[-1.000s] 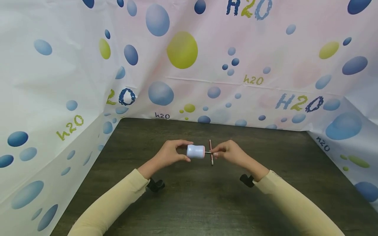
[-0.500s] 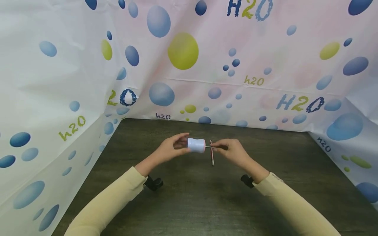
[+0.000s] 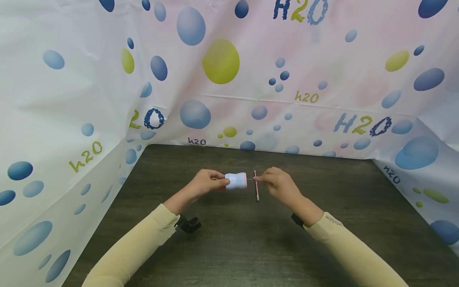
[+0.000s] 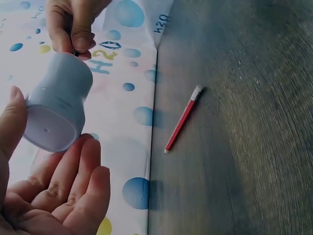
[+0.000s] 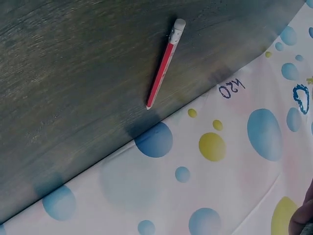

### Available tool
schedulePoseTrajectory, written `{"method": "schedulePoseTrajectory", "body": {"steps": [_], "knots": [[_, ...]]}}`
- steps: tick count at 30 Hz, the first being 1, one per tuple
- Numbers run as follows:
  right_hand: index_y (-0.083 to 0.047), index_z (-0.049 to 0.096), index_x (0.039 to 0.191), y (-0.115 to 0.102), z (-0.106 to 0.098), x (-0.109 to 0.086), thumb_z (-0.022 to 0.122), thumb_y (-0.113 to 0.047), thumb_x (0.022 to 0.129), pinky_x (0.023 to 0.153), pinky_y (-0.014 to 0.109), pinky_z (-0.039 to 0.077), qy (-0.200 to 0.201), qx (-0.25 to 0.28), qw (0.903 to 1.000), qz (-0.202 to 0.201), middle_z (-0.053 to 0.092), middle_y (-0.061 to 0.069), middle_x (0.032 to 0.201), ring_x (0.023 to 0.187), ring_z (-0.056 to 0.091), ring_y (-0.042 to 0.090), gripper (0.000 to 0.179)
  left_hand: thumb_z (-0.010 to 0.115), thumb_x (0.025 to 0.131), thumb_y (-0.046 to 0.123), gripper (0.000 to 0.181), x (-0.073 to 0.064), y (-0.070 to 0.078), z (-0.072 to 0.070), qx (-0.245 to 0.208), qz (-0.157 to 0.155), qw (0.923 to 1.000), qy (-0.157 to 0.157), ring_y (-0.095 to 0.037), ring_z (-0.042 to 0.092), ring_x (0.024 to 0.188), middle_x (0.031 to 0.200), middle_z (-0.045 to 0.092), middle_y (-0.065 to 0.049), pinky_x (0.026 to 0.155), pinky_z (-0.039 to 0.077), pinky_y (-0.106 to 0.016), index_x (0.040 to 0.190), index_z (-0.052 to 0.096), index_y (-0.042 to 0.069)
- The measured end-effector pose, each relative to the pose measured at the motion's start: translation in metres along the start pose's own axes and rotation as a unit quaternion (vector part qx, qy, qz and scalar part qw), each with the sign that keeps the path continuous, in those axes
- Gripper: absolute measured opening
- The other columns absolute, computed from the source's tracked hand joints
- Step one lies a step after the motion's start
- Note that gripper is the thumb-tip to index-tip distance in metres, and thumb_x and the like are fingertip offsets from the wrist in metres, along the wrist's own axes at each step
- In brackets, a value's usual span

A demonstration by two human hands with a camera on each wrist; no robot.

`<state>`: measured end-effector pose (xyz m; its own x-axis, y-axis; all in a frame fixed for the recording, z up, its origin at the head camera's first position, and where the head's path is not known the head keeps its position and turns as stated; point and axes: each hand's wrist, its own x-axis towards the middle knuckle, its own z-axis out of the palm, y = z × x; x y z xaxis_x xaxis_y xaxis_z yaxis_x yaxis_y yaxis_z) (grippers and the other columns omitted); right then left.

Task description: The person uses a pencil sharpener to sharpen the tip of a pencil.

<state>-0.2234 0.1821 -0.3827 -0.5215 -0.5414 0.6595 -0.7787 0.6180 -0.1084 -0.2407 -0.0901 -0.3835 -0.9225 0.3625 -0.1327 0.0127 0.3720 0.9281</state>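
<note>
My left hand [image 3: 205, 184] holds a pale blue, waisted cylinder [image 3: 236, 181] lying sideways above the table, gripping its left end between thumb and fingers. A pink rim runs round the right end, and a thin metal rod [image 3: 250, 179] sticks out there. My right hand [image 3: 279, 184] pinches that rod, its fingertips covering the rod's outer end. The left wrist view shows the cylinder's smooth, slightly hollow base [image 4: 51, 129] with a small dot in it. Only a bit of the right fingers [image 5: 302, 218] shows at the right wrist view's edge.
A red pencil [image 3: 256, 192] with a white eraser end lies on the dark wooden table [image 3: 229, 247], just beyond and below the right fingertips. White sheeting [image 3: 272, 131] printed with blue and green dots walls the table's back and sides.
The right hand has turned at the wrist while keeping its pinch on the rod. Both hands rose slightly, then came down a little. The left fingers have closed further onto the cylinder's end.
</note>
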Motion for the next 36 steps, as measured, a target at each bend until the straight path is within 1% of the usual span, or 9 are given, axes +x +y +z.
{"method": "schedulePoseTrajectory", "body": {"steps": [7,10,14,17,20,23,28,31,36], "knots": [[-0.002,0.078,0.101,-0.002,-0.004,0.004,0.063,0.016,0.084,0.055,0.024,0.046,-0.078,0.067,0.9907,0.09,0.074,0.01,0.086,0.066,0.058,0.013,0.029,0.078,0.085,0.017,0.04,0.0,-0.002,0.004,0.039,0.074,0.9955,0.046,-0.023,0.07,0.099,0.114,0.071,-0.019,0.084,0.061,-0.039,0.119,0.067,-0.001],[0.0,0.076,0.106,0.0,-0.007,0.007,0.061,0.006,0.091,0.055,0.022,0.042,-0.156,0.161,0.9559,0.19,0.076,0.015,0.092,0.064,0.056,0.008,0.022,0.084,0.078,0.015,0.045,-0.001,-0.002,0.006,0.092,0.13,0.9845,0.073,-0.027,0.069,0.105,0.116,0.072,-0.015,0.089,0.059,-0.042,0.118,0.068,0.003],[0.003,0.072,0.112,0.006,-0.009,0.01,0.062,-0.005,0.095,0.071,0.035,0.06,-0.225,0.255,0.8966,0.283,0.075,0.021,0.1,0.077,0.07,0.017,0.022,0.088,0.071,0.015,0.049,-0.004,0.001,0.008,0.181,0.211,0.9547,0.106,-0.029,0.067,0.111,0.116,0.071,-0.01,0.097,0.055,-0.047,0.115,0.069,0.006],[0.005,0.07,0.115,0.01,-0.009,0.012,0.061,-0.007,0.096,0.085,0.049,0.06,-0.235,0.287,0.8796,0.298,0.071,0.026,0.111,0.093,0.073,0.033,0.024,0.088,0.071,0.011,0.049,-0.007,0.003,0.008,0.198,0.244,0.9429,0.11,-0.03,0.065,0.114,0.118,0.068,-0.009,0.1,0.054,-0.046,0.115,0.067,0.007],[0.002,0.07,0.117,0.01,-0.009,0.012,0.061,-0.01,0.097,0.086,0.048,0.059,-0.221,0.278,0.8867,0.296,0.07,0.024,0.117,0.102,0.07,0.036,0.025,0.087,0.072,0.008,0.055,-0.006,0.005,0.006,0.185,0.257,0.944,0.092,-0.03,0.059,0.12,0.125,0.061,-0.012,0.105,0.051,-0.046,0.12,0.059,0.005],[-0.002,0.071,0.118,0.007,-0.009,0.012,0.063,-0.011,0.096,0.086,0.045,0.059,-0.191,0.241,0.9093,0.28,0.07,0.02,0.119,0.107,0.068,0.033,0.025,0.087,0.075,0.012,0.076,-0.005,0.006,0.003,0.153,0.239,0.9568,0.065,-0.033,0.05,0.131,0.139,0.049,-0.015,0.111,0.045,-0.047,0.138,0.046,0.007],[-0.007,0.074,0.113,0.0,-0.009,0.012,0.068,-0.005,0.09,0.077,0.037,0.059,-0.107,0.135,0.9652,0.196,0.074,0.013,0.11,0.097,0.07,0.027,0.023,0.066,0.095,0.039,0.069,0.0,0.005,-0.006,0.045,0.101,0.9938,0.017,-0.036,0.055,0.129,0.141,0.054,-0.022,0.107,0.049,-0.048,0.149,0.038,0.006],[-0.006,0.076,0.103,0.001,-0.007,0.01,0.072,0.003,0.084,0.07,0.035,0.058,-0.044,0.059,0.9928,0.095,0.075,0.009,0.096,0.087,0.069,0.023,0.022,0.046,0.103,0.046,0.06,0.001,0.004,-0.009,-0.011,0.02,0.9996,-0.016,-0.033,0.069,0.108,0.122,0.067,-0.024,0.097,0.056,-0.047,0.137,0.052,-0.003],[-0.004,0.078,0.094,0.001,-0.001,0.008,0.074,0.014,0.075,0.066,0.033,0.057,0.036,-0.014,0.9988,-0.031,0.072,0.006,0.083,0.079,0.065,0.02,0.027,0.052,0.102,0.039,0.053,-0.002,0.003,-0.01,-0.034,-0.018,0.9983,-0.044,-0.021,0.073,0.09,0.106,0.073,-0.02,0.092,0.059,-0.044,0.125,0.062,-0.008]]}}
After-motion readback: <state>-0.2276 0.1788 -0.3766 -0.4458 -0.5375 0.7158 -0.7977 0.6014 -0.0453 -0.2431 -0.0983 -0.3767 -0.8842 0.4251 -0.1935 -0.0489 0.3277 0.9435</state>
